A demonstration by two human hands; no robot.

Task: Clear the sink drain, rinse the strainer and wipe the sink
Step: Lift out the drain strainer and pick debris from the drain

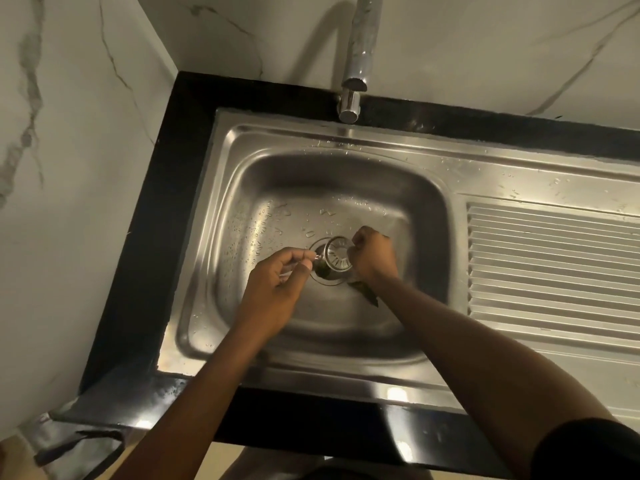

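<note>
A round metal strainer (338, 255) is tilted up on its edge over the drain opening (325, 275) in the floor of the steel sink (242, 216). My left hand (280, 282) pinches its left rim with thumb and fingertips. My right hand (372, 254) is closed around its right side. Dark green debris shows in the drain under the strainer, and a dark leaf (367, 292) lies on the sink floor beneath my right wrist. Water drops dot the basin.
A chrome tap (355, 81) hangs over the back rim with no water running. A ribbed drainboard (554, 268) lies to the right. Black counter (145, 237) frames the sink; marble walls stand at the left and back. A dark cloth (69, 441) lies at the counter's front left corner.
</note>
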